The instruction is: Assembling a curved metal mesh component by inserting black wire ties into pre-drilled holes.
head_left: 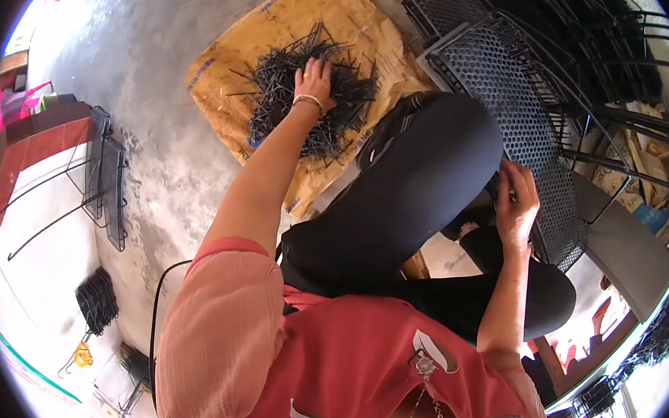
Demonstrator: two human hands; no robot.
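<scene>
A tangled pile of thin black strips [288, 129], which look like cable ties, lies on a yellow-brown sack [218, 60] on the floor. My left hand [313, 83] reaches out over my leg and lies on this pile, its fingers stretched out among the strips. Beside my raised knee, a black perforated panel [498, 75] leans at a slant on the right. My right hand [517, 201] is at the panel's near left edge with fingers curled round it. Its fingertips are partly hidden against my dark trousers.
Stacked black wire racks [598, 35] crowd the far right, their rods sticking out. A grey board [629, 251] stands below them. A black mesh rack [105, 177] leans against the left wall, and a bundle of black wire pieces [97, 300] hangs lower there.
</scene>
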